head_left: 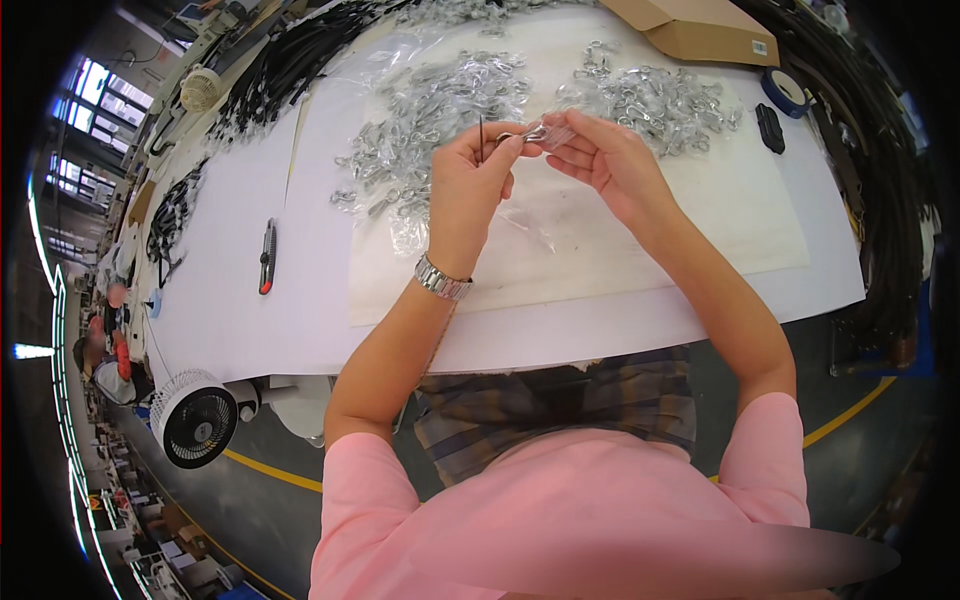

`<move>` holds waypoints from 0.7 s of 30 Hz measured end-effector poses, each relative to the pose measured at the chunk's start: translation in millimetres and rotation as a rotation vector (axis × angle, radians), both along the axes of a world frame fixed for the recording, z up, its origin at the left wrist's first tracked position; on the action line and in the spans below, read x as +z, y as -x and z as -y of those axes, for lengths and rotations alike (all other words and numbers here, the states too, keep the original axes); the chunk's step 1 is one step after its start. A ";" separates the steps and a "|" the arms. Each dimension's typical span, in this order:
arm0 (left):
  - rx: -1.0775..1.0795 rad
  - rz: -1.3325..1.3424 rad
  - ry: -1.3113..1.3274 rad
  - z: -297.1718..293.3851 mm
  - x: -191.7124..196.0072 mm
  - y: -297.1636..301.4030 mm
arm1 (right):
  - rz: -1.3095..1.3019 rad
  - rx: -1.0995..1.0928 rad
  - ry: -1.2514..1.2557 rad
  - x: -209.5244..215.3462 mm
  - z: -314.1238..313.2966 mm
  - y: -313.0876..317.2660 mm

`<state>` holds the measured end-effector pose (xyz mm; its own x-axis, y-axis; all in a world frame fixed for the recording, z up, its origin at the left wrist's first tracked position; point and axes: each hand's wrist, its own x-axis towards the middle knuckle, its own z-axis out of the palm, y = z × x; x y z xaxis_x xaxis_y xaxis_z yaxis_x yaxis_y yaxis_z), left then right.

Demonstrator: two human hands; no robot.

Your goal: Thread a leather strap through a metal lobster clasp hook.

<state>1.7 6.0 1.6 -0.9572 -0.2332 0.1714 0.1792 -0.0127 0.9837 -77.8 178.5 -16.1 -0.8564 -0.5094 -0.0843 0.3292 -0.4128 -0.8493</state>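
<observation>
Above the middle of the table, both my hands meet at a small silvery metal hook (536, 133) partly wrapped in clear plastic. My left hand (465, 185) is closed, pinching the hook between thumb and fingers. A thin dark pointed tool (481, 130) also sticks up from that hand; its lower part is hidden. My right hand (615, 165) pinches the clear plastic (556, 132) around the hook's other end. Just beyond my hands lie two loose piles of similar metal hooks, a left pile (440, 95) and a right pile (655, 105), many in clear plastic.
A red-and-black utility knife (267, 258) lies at the left. At the back right are a cardboard box (690, 30), a blue tape roll (785, 92) and a small black object (769, 128). Black straps (290, 65) heap at the back left. A fan (200, 420) stands by the near-left edge.
</observation>
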 end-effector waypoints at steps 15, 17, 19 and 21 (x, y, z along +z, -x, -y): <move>-0.028 0.019 0.093 -12.8 -4.4 -0.9 | -0.089 0.104 0.164 -11.8 7.9 -8.5; -0.034 0.023 0.095 -8.6 -5.9 -0.4 | -0.105 0.128 0.154 -13.2 9.9 -8.2; -0.024 0.022 0.105 -1.7 1.6 -1.1 | -0.167 0.123 0.033 -11.8 14.6 -9.3; -0.293 0.110 -0.043 9.6 14.0 -0.1 | -0.165 0.075 0.033 -0.4 10.1 -13.6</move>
<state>1.8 -3.5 15.6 -0.9970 0.0501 0.0593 0.0546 -0.0904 0.9944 -64.2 168.4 -16.6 -0.8166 -0.5728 0.0716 0.2178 -0.4206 -0.8807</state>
